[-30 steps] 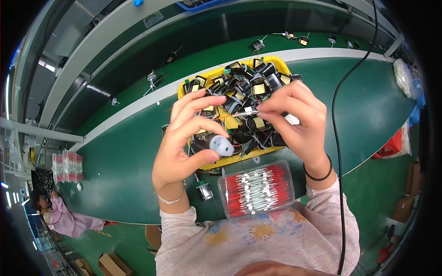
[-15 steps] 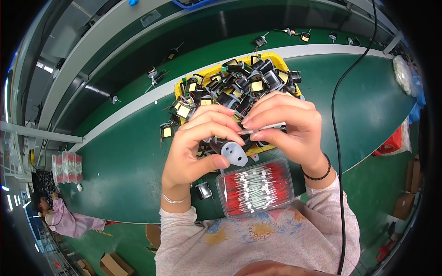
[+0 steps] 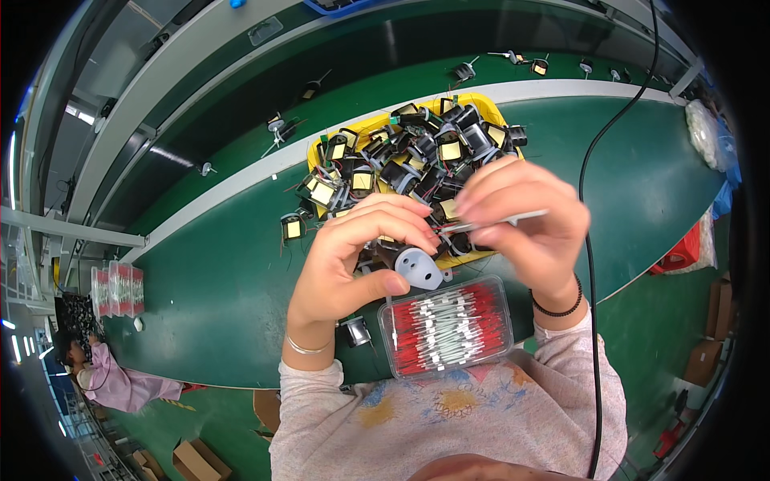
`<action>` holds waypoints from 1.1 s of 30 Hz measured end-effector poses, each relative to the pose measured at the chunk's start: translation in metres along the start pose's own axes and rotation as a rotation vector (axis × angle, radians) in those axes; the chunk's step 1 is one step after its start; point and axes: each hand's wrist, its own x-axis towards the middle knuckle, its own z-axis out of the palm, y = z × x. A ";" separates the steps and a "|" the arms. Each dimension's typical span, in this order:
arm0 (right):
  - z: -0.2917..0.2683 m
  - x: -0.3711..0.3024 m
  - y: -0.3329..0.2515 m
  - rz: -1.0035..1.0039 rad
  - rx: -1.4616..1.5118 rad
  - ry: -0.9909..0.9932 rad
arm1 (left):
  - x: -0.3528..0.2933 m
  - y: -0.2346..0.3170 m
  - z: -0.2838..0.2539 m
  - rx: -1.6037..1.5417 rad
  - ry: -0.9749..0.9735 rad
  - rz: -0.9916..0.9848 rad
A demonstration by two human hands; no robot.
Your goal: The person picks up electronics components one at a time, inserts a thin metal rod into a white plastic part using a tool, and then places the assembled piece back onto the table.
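Note:
My left hand [image 3: 341, 260] is closed around a black cylindrical motor-like part [image 3: 419, 268], its pale grey end cap with several holes turned toward me. My right hand [image 3: 525, 224], a little smeared by motion, pinches a thin white stick [image 3: 525, 216] just right of that part. Thin wires run between the fingertips of both hands; where they join is too small to tell. Just below lies a clear plastic box [image 3: 507, 337] filled with thin red and white pieces. Beyond my hands, a yellow bin [image 3: 481, 100] is heaped with similar black parts bearing pale yellow pads.
One loose black part [image 3: 355, 330] lies left of the clear box. A black cable [image 3: 589, 184] hangs down on the right. More clear boxes [image 3: 116, 290] stand far left, near a seated person [image 3: 120, 377]. Several parts sit on the green conveyor [image 3: 385, 88] behind.
My right hand has moved right, away from my left, with the white stick in it. My left hand has shifted slightly right with its part. Parts on the conveyor have moved right.

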 end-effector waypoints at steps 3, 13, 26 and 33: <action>-0.002 -0.009 -0.007 0.034 0.154 0.318 | -0.003 -0.004 0.011 -0.073 0.191 -0.002; -0.008 -0.007 -0.043 -0.109 -0.273 -0.001 | 0.005 -0.020 0.022 -0.060 0.255 0.311; -0.009 -0.006 -0.035 -0.119 -0.187 0.021 | 0.006 -0.021 0.023 0.000 0.250 0.374; -0.007 -0.011 -0.033 -0.176 -0.245 0.029 | 0.004 -0.019 0.022 0.108 0.287 0.336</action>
